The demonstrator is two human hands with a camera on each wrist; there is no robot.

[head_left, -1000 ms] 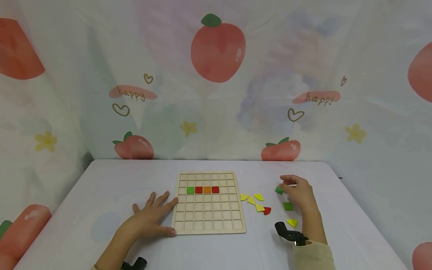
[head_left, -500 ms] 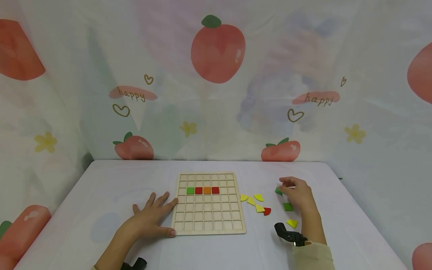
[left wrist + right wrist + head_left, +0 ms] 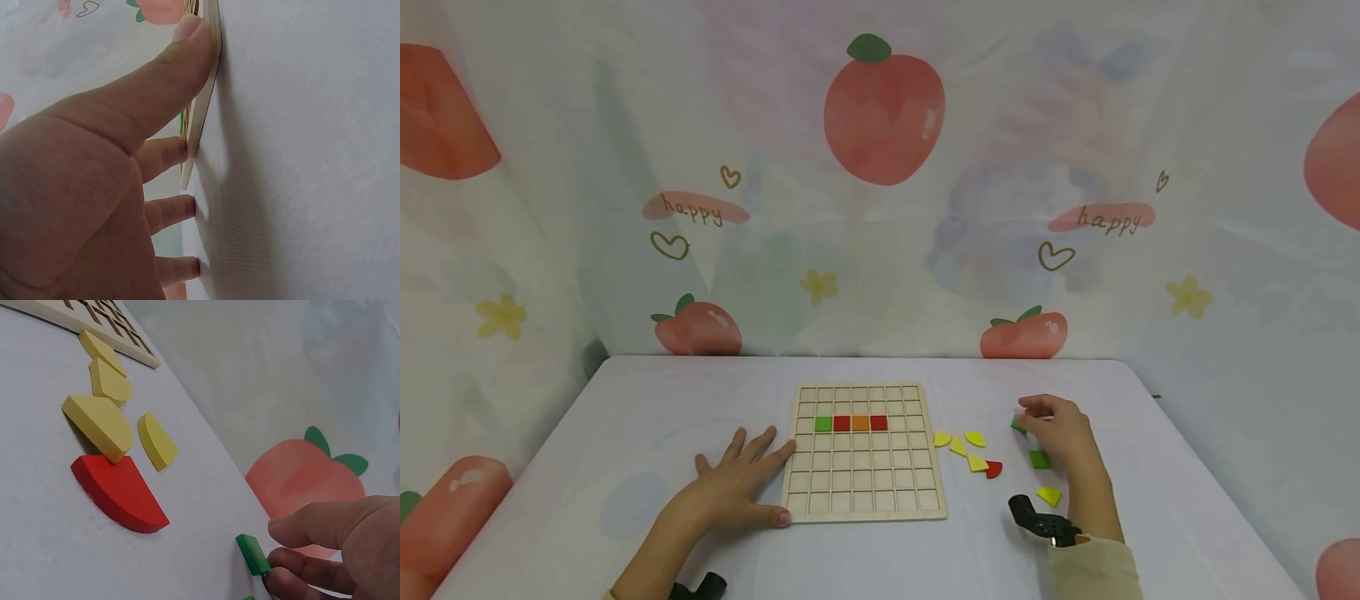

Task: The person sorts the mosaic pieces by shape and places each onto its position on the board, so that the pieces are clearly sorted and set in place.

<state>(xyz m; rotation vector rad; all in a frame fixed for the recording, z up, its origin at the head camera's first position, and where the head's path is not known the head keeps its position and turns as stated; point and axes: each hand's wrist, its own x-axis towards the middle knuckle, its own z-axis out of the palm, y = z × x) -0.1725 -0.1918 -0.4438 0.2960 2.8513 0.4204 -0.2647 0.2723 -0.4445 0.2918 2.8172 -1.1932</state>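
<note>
1. Where our right hand point(image 3: 1063, 429) meets a green piece point(image 3: 253, 554), right of frame, we cannot tell whether it is pinched; its apparent tilt suggests fingertips raising an edge.
2. We hold our left hand point(image 3: 732, 485) with fingers spread apart against the grid board point(image 3: 865, 481), centre frame, probably to steady it.
3. On the board's upper half, coloured squares point(image 3: 842, 423) sit in one row, presumably aligned by cell walls.
4. Right of centre, we see yellow pieces point(image 3: 958, 446) and a red piece point(image 3: 993, 469) lying loose.

Smooth, matt wooden board point(image 3: 861, 481)

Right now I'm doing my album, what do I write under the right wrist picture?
Right hand at a green tile, a red piece and four yellow pieces nearby.
</note>
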